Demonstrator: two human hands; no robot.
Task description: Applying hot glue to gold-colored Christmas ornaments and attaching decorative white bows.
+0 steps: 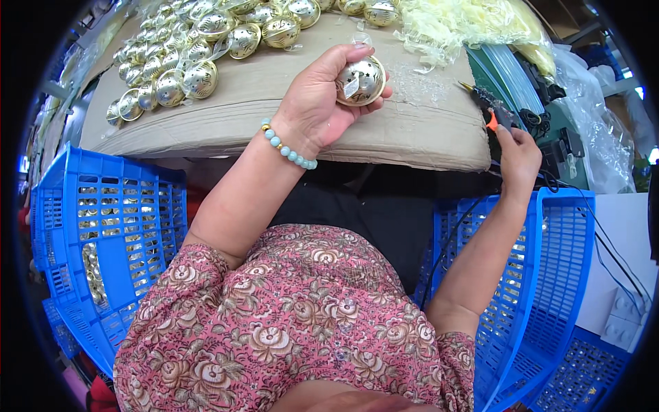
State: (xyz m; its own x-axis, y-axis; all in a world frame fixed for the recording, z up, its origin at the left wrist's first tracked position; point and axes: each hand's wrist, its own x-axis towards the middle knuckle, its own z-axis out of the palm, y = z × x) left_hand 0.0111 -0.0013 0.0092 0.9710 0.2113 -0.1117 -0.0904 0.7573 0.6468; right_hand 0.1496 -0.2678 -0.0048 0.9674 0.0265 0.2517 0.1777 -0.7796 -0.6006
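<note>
Left hand [312, 110] cups a gold bell ball [360, 80], fingers curled round its far and near sides, thumb over the top. Bell is round, so no real long axis; a small white tag faces the camera. It sits above the middle of the cardboard-covered tabletop [240, 117], lifted clear of it as far as I can tell.

Right hand [518, 154] is off to the right, fingers closed on the grip of a black glue gun [491, 106] with an orange trigger. Nozzle points far-left, toward the bell. Bell lies left of the nozzle tip, well apart; the gun's long axis runs roughly along that line. Left hand is the one on the bell.

Far left on the tabletop: heap of matching gold bells [185, 62]. Far right: pile of pale yellow plastic wrappers [467, 27], plus clear bags [597, 117] past the gun.

Near side: blue plastic crates [103, 233] on both flanks, left one holding more bells. A white power strip [628, 316] sits near right, cables running up to the gun.
</note>
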